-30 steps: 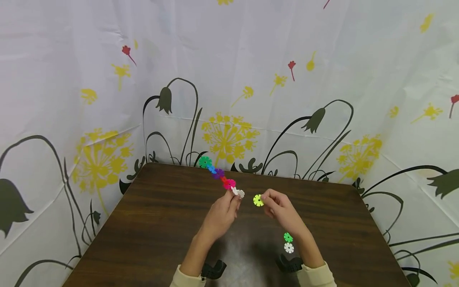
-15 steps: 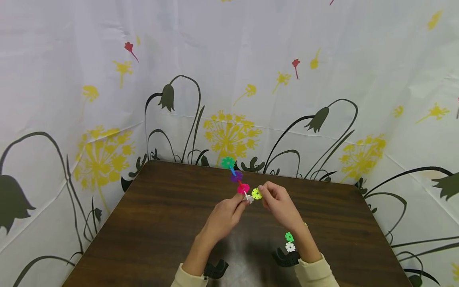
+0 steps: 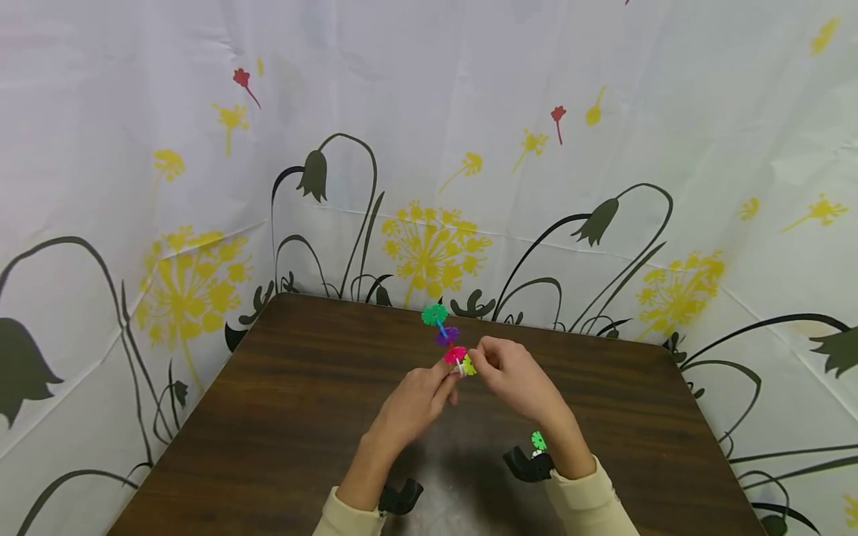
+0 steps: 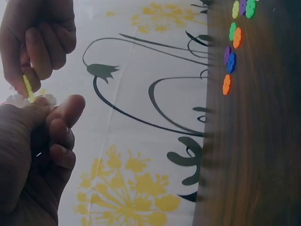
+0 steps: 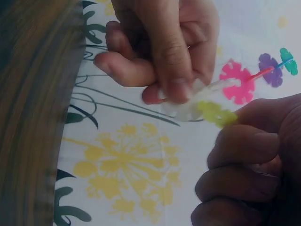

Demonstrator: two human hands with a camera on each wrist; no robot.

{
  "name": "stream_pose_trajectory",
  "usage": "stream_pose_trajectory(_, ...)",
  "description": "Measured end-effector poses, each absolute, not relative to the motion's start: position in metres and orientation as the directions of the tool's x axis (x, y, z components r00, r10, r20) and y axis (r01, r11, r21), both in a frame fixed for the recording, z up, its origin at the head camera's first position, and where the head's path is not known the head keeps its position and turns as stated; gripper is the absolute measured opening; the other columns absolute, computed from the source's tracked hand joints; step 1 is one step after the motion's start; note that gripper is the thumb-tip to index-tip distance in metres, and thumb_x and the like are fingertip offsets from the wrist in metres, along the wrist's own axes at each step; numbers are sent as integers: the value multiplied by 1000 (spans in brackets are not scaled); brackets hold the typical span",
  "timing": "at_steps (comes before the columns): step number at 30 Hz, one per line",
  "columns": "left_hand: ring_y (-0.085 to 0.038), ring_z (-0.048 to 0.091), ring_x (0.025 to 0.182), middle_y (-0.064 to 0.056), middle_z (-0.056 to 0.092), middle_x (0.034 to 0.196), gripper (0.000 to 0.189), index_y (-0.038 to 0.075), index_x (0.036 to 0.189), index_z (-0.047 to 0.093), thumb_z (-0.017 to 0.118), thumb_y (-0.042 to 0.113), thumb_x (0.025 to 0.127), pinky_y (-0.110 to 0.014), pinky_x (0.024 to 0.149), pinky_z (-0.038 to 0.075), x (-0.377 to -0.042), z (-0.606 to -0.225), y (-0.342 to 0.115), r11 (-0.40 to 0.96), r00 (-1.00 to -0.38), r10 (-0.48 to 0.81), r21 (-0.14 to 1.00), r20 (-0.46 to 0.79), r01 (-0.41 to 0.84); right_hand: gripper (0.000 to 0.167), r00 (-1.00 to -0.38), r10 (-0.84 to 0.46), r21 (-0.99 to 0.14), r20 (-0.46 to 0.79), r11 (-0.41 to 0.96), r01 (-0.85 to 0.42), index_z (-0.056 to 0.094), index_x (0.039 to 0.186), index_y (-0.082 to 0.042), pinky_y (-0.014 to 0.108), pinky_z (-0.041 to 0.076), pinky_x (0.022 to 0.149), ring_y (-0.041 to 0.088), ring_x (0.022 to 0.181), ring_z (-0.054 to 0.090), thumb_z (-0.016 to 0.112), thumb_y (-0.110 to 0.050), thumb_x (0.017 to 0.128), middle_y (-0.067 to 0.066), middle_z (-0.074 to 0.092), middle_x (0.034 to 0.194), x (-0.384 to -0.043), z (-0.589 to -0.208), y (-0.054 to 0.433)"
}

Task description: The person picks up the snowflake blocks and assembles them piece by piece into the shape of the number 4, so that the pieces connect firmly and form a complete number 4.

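My left hand [image 3: 412,406] pinches the white end of a chain of notched plastic snowflake discs between thumb and fingers. In the right wrist view the chain runs from a white disc [image 5: 188,112] through a pink disc [image 5: 236,81] and a purple disc [image 5: 270,69] to a green disc [image 5: 289,61], with red and blue discs edge-on between. My right hand [image 3: 519,376] pinches a yellow disc [image 5: 216,114], whose edge meets the white disc. Both hands are above the table, and fingertips partly cover the white disc.
On the brown table [image 3: 302,387], a green disc [image 3: 538,440] and a partly hidden white disc lie by the right wrist. The left wrist view shows several loose discs, among them an orange disc [image 4: 226,84] and a blue disc [image 4: 231,63]. A flower-print curtain [image 3: 429,112] hangs behind.
The left hand has moved right with the chain, which has swung more upright. The yellow disc in the right hand has come left, from apart to right at the white disc.
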State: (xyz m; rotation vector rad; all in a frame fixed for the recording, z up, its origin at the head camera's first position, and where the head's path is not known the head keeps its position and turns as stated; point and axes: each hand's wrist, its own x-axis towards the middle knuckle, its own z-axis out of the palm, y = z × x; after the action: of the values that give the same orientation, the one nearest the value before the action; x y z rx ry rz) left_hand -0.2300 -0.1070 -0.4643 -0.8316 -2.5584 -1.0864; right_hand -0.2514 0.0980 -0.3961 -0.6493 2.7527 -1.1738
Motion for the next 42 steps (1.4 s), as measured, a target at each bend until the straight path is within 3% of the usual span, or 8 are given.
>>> stream_pose_trajectory(10,-2,49,62,7,64,75,19,10,123,62,67,17,107,-18,60,47,-228,-466,-114,609,-809,395,535,435,586,32,-858,-513,-711,15,598,-370,58,79,-8,25,31,53,12,56,36,58,-18,110,-4,41,64,-266,-386,94)
stream_pose_trajectory(17,-4,47,66,6,58,77,11,11,102,61,71,17,105,-18,60,47,-229,-461,-115,671,-787,386,438,482,598,36,-804,-595,-763,14,513,-393,55,77,-10,25,32,53,11,54,33,57,-20,111,-4,39,65,-280,-385,95)
stream_pose_trajectory(24,-5,45,65,6,55,76,16,11,96,60,73,14,103,-20,59,45,-229,-462,-112,709,-787,357,403,503,579,33,-793,-610,-762,0,514,-395,56,78,-11,26,33,55,12,56,35,57,-20,111,-4,41,66,-282,-383,92)
stream_pose_trajectory(27,-6,43,64,5,51,75,12,10,100,63,73,14,103,-21,58,44,-229,-462,-109,707,-818,323,454,476,543,34,-809,-587,-766,14,514,-386,57,81,-11,26,34,56,13,57,36,57,-24,112,-3,42,66,-280,-388,94)
stream_pose_trajectory(31,-7,47,65,6,54,77,12,10,110,60,68,19,107,-23,60,45,-229,-461,-105,641,-889,287,619,356,455,36,-829,-560,-816,7,476,-328,58,84,-10,27,34,54,15,54,36,57,-32,113,-1,43,65,-278,-397,99)
stream_pose_trajectory(37,-10,56,76,3,60,89,51,13,149,42,68,24,107,-26,70,53,-232,-464,-104,404,-897,349,820,270,404,39,-857,-515,-866,-8,431,-251,59,83,-10,27,38,54,15,57,41,56,-35,113,1,47,66,-273,-411,102)
stream_pose_trajectory(40,-10,57,75,1,57,87,47,17,146,44,70,24,107,-25,69,54,-233,-466,-103,310,-900,350,875,258,371,41,-862,-506,-882,13,401,-248,61,85,-10,29,42,56,18,58,45,53,-38,114,2,48,66,-269,-416,109)
stream_pose_trajectory(42,-9,62,77,2,63,90,46,20,145,48,71,27,106,-25,72,56,-234,-465,-103,277,-908,335,894,253,351,43,-868,-496,-886,33,388,-255,64,89,-10,31,46,60,23,60,48,49,-40,116,3,50,67,-269,-421,117)
